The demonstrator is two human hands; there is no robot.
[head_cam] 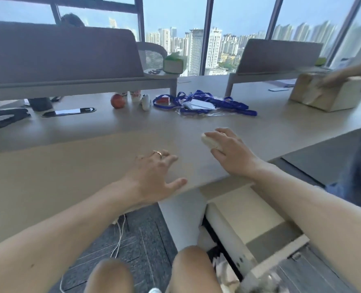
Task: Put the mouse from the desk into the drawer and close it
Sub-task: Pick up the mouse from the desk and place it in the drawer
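Because the drawer [245,214] already stands open below the worktop [69,166], the right hand [228,153] closes its grip on the mouse [208,140] near the edge; the left hand [154,172] rests spread, holding nothing.

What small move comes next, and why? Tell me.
Probably lift the mouse off the desk and carry it down to the drawer. The right hand already covers it, the drawer stands open below the desk edge, and the left hand rests empty.
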